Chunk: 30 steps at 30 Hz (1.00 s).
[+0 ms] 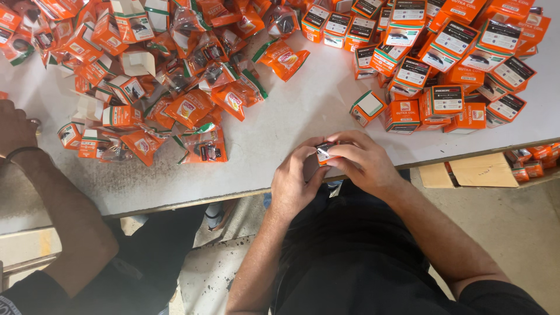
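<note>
Both of my hands hold one small orange box (324,153) at the near edge of the white table (280,128). My left hand (294,178) grips it from below and the left. My right hand (360,160) wraps over its top and right side, so most of the box is hidden. A pile of orange plastic pouches (201,111) lies to the far left. Closed orange boxes with white and green panels (449,64) are heaped at the far right.
A co-worker's arm (55,198) with a dark wristband reaches onto the table at the left. Flat cardboard (481,170) and more orange boxes (534,166) lie on the floor at the right, below the table edge. Concrete floor shows beneath.
</note>
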Each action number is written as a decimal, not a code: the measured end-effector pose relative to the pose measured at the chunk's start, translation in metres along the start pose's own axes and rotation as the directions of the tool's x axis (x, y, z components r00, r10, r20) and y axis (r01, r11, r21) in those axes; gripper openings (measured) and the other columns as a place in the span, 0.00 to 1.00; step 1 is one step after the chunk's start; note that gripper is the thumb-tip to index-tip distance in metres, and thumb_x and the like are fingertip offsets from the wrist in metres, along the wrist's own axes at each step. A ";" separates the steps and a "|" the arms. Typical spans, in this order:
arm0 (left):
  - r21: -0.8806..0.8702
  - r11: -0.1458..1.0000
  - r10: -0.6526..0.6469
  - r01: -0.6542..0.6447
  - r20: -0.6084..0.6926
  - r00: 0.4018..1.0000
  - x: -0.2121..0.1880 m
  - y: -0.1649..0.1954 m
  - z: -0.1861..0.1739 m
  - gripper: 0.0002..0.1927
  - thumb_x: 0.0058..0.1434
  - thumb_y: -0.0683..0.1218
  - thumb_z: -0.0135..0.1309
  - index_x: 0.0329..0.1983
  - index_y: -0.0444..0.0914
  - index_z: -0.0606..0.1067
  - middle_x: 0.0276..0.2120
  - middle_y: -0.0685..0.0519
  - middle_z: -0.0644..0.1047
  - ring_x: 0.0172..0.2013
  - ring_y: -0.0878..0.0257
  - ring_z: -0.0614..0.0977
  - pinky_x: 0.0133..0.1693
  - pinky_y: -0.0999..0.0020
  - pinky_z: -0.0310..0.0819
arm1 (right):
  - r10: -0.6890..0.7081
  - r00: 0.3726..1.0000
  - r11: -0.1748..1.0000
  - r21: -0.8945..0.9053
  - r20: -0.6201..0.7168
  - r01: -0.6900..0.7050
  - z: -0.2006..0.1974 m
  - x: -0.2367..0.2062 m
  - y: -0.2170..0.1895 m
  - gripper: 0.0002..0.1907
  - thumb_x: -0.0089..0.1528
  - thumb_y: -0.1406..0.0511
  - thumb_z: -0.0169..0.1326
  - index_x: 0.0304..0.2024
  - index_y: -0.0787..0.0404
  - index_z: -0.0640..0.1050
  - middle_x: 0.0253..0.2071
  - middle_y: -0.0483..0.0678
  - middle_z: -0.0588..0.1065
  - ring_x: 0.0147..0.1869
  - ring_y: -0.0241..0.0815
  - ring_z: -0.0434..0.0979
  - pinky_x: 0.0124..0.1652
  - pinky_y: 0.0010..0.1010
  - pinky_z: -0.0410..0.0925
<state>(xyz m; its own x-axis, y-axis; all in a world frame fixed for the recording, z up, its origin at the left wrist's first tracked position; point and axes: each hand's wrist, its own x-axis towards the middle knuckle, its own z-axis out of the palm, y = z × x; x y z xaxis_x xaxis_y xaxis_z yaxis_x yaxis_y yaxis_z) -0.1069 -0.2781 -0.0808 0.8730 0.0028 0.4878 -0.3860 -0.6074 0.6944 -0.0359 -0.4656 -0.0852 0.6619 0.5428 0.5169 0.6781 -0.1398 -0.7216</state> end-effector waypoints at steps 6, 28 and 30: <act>0.180 0.968 0.172 -0.172 0.018 0.985 0.003 0.006 -0.005 0.17 0.53 0.37 0.66 0.44 0.39 0.73 0.60 0.46 0.74 0.57 0.44 0.80 0.53 0.55 0.79 | -0.167 0.979 0.951 -0.243 0.118 0.192 -0.012 0.005 -0.008 0.15 0.59 0.66 0.64 0.47 0.61 0.77 0.59 0.53 0.73 0.56 0.56 0.74 0.53 0.44 0.69; 0.192 0.953 0.238 -0.233 -0.002 0.971 0.138 -0.021 0.028 0.23 0.61 0.47 0.62 0.57 0.35 0.72 0.56 0.40 0.73 0.57 0.42 0.75 0.56 0.50 0.70 | -0.183 0.936 0.911 -0.411 -0.301 0.046 -0.048 -0.040 -0.032 0.11 0.59 0.75 0.59 0.45 0.63 0.78 0.47 0.52 0.78 0.53 0.56 0.76 0.54 0.43 0.70; 0.605 0.772 0.290 -0.197 -0.059 0.955 0.156 -0.044 0.000 0.27 0.52 0.53 0.62 0.54 0.37 0.73 0.49 0.40 0.74 0.51 0.41 0.76 0.47 0.44 0.69 | -0.182 0.940 0.927 -0.371 -0.290 0.065 -0.043 -0.035 -0.039 0.11 0.59 0.75 0.59 0.45 0.63 0.79 0.46 0.52 0.78 0.52 0.56 0.76 0.52 0.42 0.70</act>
<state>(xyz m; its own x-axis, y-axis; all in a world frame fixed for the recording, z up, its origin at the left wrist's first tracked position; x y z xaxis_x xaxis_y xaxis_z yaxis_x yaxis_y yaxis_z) 0.0464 -0.2505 -0.0353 0.7045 -0.1262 0.6984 -0.2892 -0.9497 0.1201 -0.0719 -0.5149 -0.0549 0.5914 0.2955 0.7503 0.7895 -0.4013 -0.4643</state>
